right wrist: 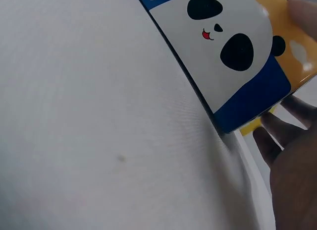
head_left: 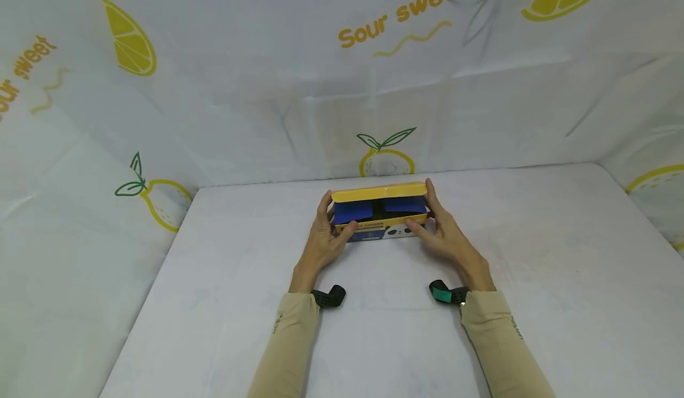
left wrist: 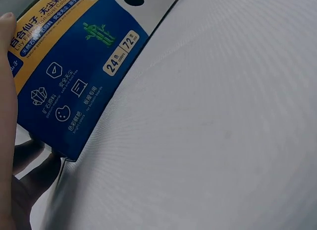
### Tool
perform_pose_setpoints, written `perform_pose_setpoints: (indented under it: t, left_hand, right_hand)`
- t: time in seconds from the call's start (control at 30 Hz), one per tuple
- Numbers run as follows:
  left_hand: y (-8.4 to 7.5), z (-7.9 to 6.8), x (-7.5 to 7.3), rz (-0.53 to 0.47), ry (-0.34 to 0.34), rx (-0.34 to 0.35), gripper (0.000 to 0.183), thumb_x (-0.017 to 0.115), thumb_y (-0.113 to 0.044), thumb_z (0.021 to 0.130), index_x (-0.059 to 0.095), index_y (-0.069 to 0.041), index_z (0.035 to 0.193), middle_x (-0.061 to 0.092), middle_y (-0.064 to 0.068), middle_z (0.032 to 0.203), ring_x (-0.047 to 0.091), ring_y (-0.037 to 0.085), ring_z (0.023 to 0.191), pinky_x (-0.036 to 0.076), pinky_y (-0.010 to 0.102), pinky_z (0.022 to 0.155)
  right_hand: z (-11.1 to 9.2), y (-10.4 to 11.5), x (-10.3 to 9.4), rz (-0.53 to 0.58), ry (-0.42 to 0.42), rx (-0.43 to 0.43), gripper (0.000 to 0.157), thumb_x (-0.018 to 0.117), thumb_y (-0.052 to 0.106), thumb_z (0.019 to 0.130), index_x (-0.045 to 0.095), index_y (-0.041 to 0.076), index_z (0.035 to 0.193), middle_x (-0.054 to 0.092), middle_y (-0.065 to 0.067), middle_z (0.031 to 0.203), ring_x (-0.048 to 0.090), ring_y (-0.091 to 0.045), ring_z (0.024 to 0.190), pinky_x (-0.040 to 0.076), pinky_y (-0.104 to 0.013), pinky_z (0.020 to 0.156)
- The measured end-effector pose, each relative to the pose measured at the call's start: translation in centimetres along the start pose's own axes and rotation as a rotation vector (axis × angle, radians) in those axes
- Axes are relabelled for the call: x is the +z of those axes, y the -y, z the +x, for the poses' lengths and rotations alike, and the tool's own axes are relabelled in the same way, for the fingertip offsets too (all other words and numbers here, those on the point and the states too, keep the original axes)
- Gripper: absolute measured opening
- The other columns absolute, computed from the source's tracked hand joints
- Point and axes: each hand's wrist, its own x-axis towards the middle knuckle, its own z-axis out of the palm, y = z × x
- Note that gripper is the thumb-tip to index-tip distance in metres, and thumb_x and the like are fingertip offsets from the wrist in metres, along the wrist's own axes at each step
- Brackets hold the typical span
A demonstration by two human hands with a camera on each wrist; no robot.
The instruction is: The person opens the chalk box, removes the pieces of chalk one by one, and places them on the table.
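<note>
A blue and yellow cardboard chalk box (head_left: 369, 233) stands towards the back of the white table, a panda face on its front. Its yellow lid (head_left: 379, 192) is raised at the back, and two blue inner flaps (head_left: 353, 211) fold inward with a dark gap between them. My left hand (head_left: 322, 240) grips the left end, thumb at the front top edge and fingers round the side. On the opposite end, my right hand (head_left: 447, 239) holds the box the same way. The left wrist view shows the printed front (left wrist: 74, 81); what lies inside is hidden.
The table (head_left: 224, 303) is covered in white and meets a white backdrop (head_left: 240, 119) printed with lemons and lettering just behind the box. A black wrist device (head_left: 329, 297) sits on the left wrist, another with a green patch (head_left: 442, 294) on the right.
</note>
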Motion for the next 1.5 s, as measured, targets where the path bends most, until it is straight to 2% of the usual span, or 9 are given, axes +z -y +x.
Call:
perform_pose_setpoints:
  t: [0.13,0.2,0.37,0.47,0.67,0.9,1.13,1.3,1.5]
  left_hand:
    - [0.0,-0.2,0.1,0.038,0.0,-0.036,0.094,0.05,-0.068,0.097,0.001,-0.024,0.164,0.026,0.024,0.164,0.046,0.048,0.143,0.053,0.057,0.104]
    - [-0.1,-0.3,0.1,0.075,-0.004,-0.047,0.098,0.046,-0.075,0.094,0.0,-0.024,0.165,0.03,0.023,0.161,0.05,0.048,0.139,0.056,0.057,0.099]
    - [-0.4,-0.3,0.1,0.192,-0.032,-0.042,0.103,0.035,-0.085,0.091,-0.001,-0.024,0.165,0.039,0.021,0.152,0.059,0.044,0.13,0.058,0.057,0.095]
    - [-0.4,-0.3,0.1,0.245,-0.051,-0.022,0.104,0.031,-0.087,0.09,-0.001,-0.022,0.165,0.044,0.021,0.146,0.063,0.04,0.124,0.058,0.057,0.092]
    - [-0.3,-0.2,0.1,0.223,-0.049,-0.025,0.104,0.031,-0.088,0.089,-0.005,-0.028,0.166,0.045,0.024,0.144,0.062,0.037,0.115,0.058,0.056,0.087]
    - [-0.5,0.0,0.0,0.121,-0.007,-0.11,0.111,0.038,-0.093,0.083,-0.004,-0.032,0.166,0.042,0.022,0.146,0.053,0.036,0.124,0.054,0.054,0.095]
    - [-0.4,0.1,0.0,0.062,0.009,-0.153,0.117,0.045,-0.095,0.077,-0.001,-0.034,0.165,0.041,0.022,0.146,0.049,0.034,0.121,0.048,0.057,0.1]
    - [-0.2,0.0,0.0,0.035,0.03,-0.188,0.118,0.047,-0.096,0.075,0.001,-0.034,0.165,0.04,0.021,0.149,0.049,0.035,0.126,0.047,0.06,0.105]
    - [-0.1,-0.1,-0.1,0.029,0.038,-0.199,0.121,0.048,-0.096,0.074,0.005,-0.03,0.166,0.041,0.019,0.15,0.049,0.036,0.131,0.048,0.06,0.105]
  right_hand:
    - [-0.2,-0.2,0.1,0.01,-0.025,-0.038,0.098,0.062,0.019,0.1,-0.011,0.024,0.165,0.007,-0.027,0.169,0.028,-0.057,0.148,0.026,-0.08,0.111]
    - [-0.3,-0.4,0.1,0.007,-0.051,-0.09,0.099,0.064,0.016,0.099,-0.009,0.021,0.165,0.013,-0.03,0.165,0.032,-0.058,0.144,0.03,-0.078,0.111]
    - [-0.1,-1.0,0.5,-0.003,-0.107,-0.254,0.105,0.068,0.001,0.09,-0.004,0.015,0.166,0.032,-0.028,0.15,0.045,-0.052,0.136,0.043,-0.044,0.112]
    - [-0.1,-1.1,0.5,0.003,-0.108,-0.283,0.106,0.068,-0.002,0.089,-0.004,0.014,0.166,0.035,-0.026,0.148,0.046,-0.049,0.134,0.043,-0.039,0.108]
    - [-0.1,-0.8,0.4,0.039,-0.062,-0.189,0.104,0.069,0.007,0.092,-0.003,0.021,0.166,0.031,-0.026,0.159,0.04,-0.048,0.141,0.039,-0.066,0.109]
    - [0.1,-0.6,0.0,0.054,-0.004,-0.112,0.107,0.071,0.02,0.092,-0.007,0.028,0.165,0.03,-0.029,0.16,0.04,-0.05,0.141,0.037,-0.069,0.111]
    - [0.1,-0.9,-0.2,0.068,0.033,-0.088,0.1,0.068,0.041,0.096,-0.002,0.023,0.166,0.027,-0.031,0.161,0.037,-0.052,0.141,0.031,-0.071,0.115]
    - [0.0,-1.0,-0.3,0.12,0.061,-0.097,0.084,0.056,0.032,0.104,0.001,0.018,0.166,0.015,-0.028,0.168,0.032,-0.054,0.145,0.028,-0.07,0.117]
    - [0.0,-0.9,-0.3,0.108,0.071,-0.059,0.091,0.064,0.016,0.099,0.003,0.022,0.166,0.028,-0.027,0.162,0.04,-0.048,0.14,0.031,-0.066,0.115]
